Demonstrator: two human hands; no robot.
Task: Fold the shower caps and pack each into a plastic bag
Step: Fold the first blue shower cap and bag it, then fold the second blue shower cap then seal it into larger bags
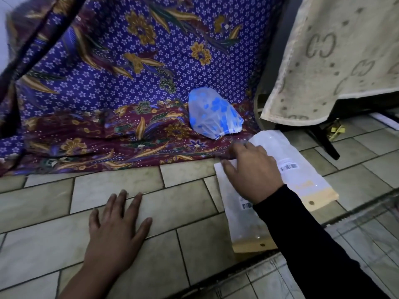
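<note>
Shower cap [213,114], white and translucent with blue flower prints, sits bunched into a dome on a purple and maroon batik cloth [121,87], near that cloth's front edge and untouched by either hand. Just in front of it and to the right, two flat plastic bags lie overlapping on the tiled floor [64,212]: the far bag [302,169] and the near bag [239,221], each with a barcode label and a pale yellow header strip with a punched hole. The right hand [254,171], in a black sleeve [313,240], rests on top of both bags with fingers stretched out rather than curled; its fingertips are blurred near the far bag's upper corner, by the edge of the cloth. The left hand [114,229] lies palm down on the bare tiles, well apart from the bags, fingers straight and spread, holding nothing. A beige monogrammed towel [336,61] hangs at upper right, beside the batik cloth.
</note>
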